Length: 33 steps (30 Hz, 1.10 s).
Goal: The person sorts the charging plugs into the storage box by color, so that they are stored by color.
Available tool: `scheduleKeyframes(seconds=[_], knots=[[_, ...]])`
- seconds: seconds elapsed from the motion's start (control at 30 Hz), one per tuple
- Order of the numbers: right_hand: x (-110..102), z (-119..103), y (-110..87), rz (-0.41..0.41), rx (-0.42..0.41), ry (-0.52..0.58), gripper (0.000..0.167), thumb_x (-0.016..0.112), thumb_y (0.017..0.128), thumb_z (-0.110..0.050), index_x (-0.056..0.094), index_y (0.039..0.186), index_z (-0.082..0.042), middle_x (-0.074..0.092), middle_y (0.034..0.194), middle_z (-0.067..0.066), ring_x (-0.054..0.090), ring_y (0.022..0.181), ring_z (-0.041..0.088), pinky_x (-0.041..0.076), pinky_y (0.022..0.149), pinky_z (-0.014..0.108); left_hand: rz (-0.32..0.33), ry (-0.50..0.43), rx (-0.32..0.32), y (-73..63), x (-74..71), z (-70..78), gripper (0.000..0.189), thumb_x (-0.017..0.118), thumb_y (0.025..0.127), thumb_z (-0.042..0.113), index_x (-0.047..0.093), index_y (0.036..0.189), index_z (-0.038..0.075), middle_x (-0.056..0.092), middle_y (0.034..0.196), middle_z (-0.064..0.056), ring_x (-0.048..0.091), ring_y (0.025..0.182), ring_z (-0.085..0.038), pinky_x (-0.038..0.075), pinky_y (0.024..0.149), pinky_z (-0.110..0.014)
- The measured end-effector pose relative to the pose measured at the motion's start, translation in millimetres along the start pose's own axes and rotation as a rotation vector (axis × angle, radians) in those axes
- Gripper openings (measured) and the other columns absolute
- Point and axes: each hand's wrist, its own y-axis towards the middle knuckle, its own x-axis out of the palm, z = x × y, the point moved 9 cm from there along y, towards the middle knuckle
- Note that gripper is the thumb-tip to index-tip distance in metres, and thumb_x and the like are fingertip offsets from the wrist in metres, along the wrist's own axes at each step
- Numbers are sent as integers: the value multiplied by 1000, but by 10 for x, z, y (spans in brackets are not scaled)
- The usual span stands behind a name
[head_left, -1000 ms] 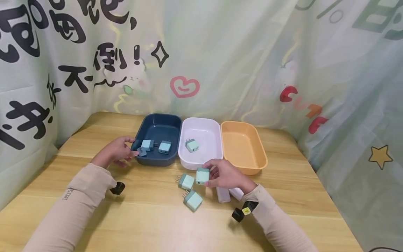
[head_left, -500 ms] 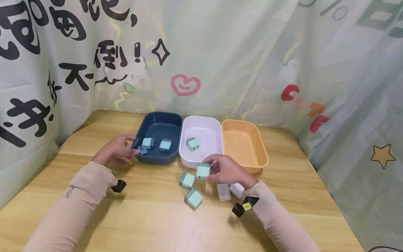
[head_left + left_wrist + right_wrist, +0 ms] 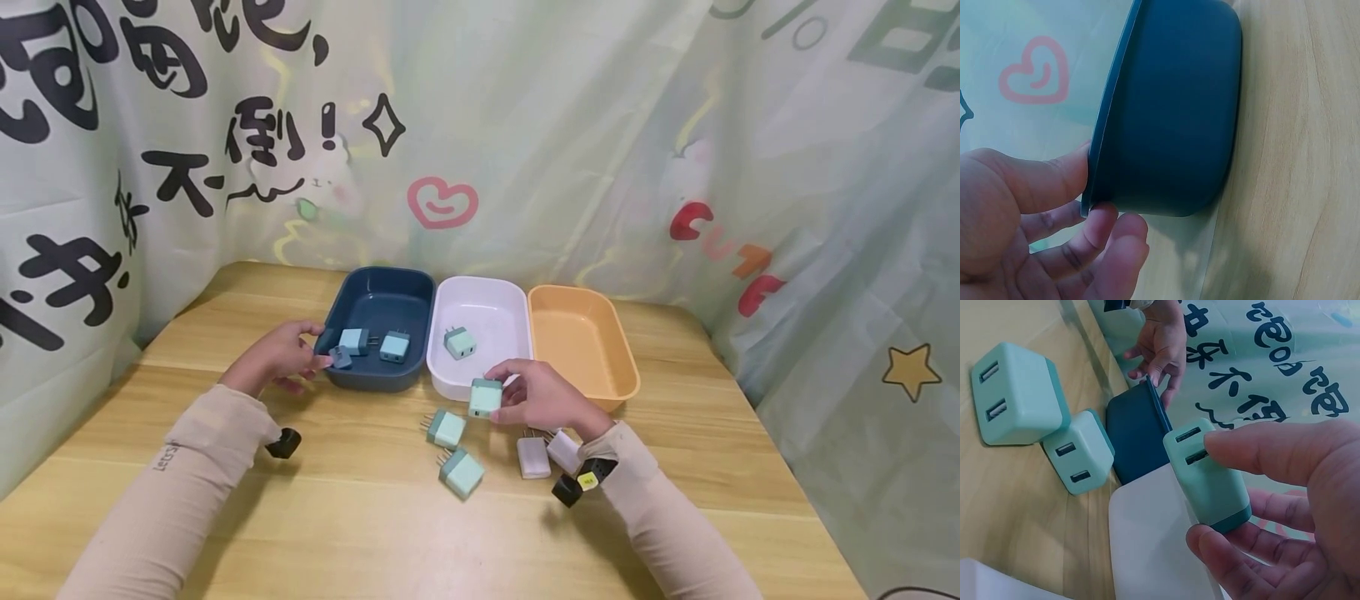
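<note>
My right hand (image 3: pixel 543 396) pinches a mint green charger plug (image 3: pixel 1207 481), two ports on its end, between thumb and fingers. The plug hangs in front of the white tray (image 3: pixel 480 287). At the left, my left hand (image 3: pixel 281 358) grips the near left corner of the dark blue tray (image 3: pixel 1179 106), thumb on the rim and fingers beneath. Inside that tray lie two light blue plugs (image 3: pixel 394 346) and a small grey-blue plug (image 3: pixel 341 357) close to my left fingertips. One mint plug (image 3: pixel 459 342) sits in the white tray.
Two more mint plugs (image 3: pixel 461 473) lie on the wooden table (image 3: pixel 360 517) in front of the trays. Two pale lilac plugs (image 3: pixel 533 457) rest below my right wrist. A yellow-orange tray (image 3: pixel 577 333) stands beside the white one, with a printed curtain (image 3: pixel 570 125) behind.
My right hand has risen slightly away from the table with the mint plug, toward the white tray, uncovering more of the lilac plugs. The left hand stays at the blue tray's rim.
</note>
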Motion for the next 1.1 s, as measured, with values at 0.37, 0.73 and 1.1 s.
scheduleKeyframes(seconds=[0.37,0.73,1.1], knots=[[-75,25,63,7,17,7,47,84,76,-13,63,116,-4,64,94,6,63,78,17,55,74,30,2,2,-6,13,8,-12,74,67,93,14,22,150,1,52,106,-21,57,96,-34,58,67,-41],[-139,91,155,24,76,55,46,84,75,-11,64,116,-7,61,103,7,64,81,18,54,76,32,-3,-6,8,9,-4,-13,74,67,93,15,22,150,1,52,107,-21,57,97,-34,58,67,-41],[-190,135,243,16,107,82,47,83,76,-10,62,118,-3,60,105,10,63,84,20,54,73,31,1,4,10,4,-7,-9,73,67,93,15,23,150,1,51,106,-21,57,98,-35,58,66,-41]])
